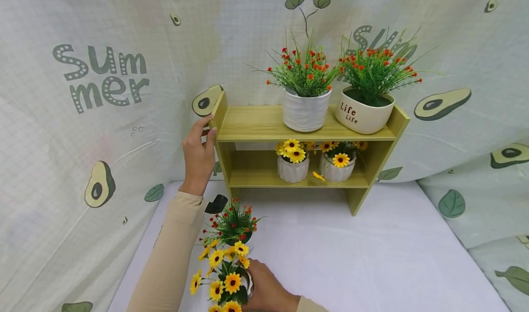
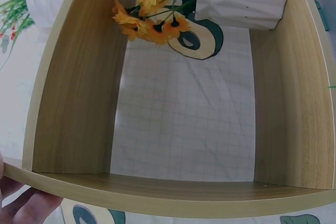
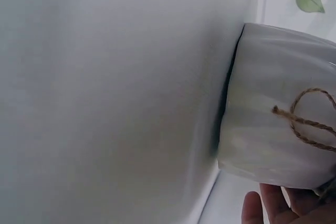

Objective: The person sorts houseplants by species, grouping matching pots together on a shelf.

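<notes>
My left hand (image 1: 199,153) grips the upper front of the left side panel of a light wooden two-tier shelf (image 1: 256,122). In the left wrist view, fingers (image 2: 37,207) show past that panel's edge. Low in the head view, my right hand (image 1: 270,286) holds a pot of yellow flowers (image 1: 232,282) from its right side. A white pot with a twine bow (image 3: 278,108) fills the right of the right wrist view, with fingers (image 3: 273,203) against it. Just beyond the yellow flowers stands a plant with small red flowers (image 1: 233,225), its pot mostly hidden.
On the shelf's top stand a white ribbed pot (image 1: 306,112) and a cream "Life" pot (image 1: 363,112), both with red-flowered grass. Two small pots of yellow flowers, one left (image 1: 293,169) and one right (image 1: 336,169), sit on the lower tier. Printed cloth (image 1: 111,133) hangs behind.
</notes>
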Available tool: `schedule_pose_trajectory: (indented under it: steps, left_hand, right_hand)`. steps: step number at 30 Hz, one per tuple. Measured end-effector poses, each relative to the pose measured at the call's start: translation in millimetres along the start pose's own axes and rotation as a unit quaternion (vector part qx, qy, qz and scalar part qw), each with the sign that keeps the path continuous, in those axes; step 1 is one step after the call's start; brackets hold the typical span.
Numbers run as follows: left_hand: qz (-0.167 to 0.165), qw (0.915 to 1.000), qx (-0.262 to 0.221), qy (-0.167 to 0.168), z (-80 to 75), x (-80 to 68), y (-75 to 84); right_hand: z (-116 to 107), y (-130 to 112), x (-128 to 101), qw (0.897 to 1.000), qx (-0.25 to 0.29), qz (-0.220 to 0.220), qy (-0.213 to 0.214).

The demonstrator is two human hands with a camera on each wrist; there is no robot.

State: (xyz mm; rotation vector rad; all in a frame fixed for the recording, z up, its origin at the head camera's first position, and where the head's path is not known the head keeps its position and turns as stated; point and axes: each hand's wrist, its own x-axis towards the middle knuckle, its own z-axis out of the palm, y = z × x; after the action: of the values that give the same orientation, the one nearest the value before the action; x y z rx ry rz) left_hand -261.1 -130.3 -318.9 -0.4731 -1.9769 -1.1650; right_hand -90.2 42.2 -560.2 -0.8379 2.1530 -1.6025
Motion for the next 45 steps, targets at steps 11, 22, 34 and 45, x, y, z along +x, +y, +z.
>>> schedule_pose_trajectory:
  steps: [11,22,34,45]
  left_hand:
    - [0.009,0.9999,-0.005,0.001,0.4,0.7,-1.4]
    - [0.005,1.0,-0.005,0.002,0.3,-0.1,-1.9]
    - [0.007,0.9999,-0.006,-0.005,-0.5,0.7,-2.0]
    - [-0.005,1.0,-0.008,-0.002,1.3,1.3,-2.2]
  right_hand:
    - [-29,-25,-36,0.999,-0.008,0.025,0.031]
    - [-74,-74,-56,0.987,-0.121,0.007,0.103]
    - [-119,-112,-28,0.976,-0.07,-0.01,0.205]
    - [-133,-115,33,0.943,-0.115,-0.063,0.305]
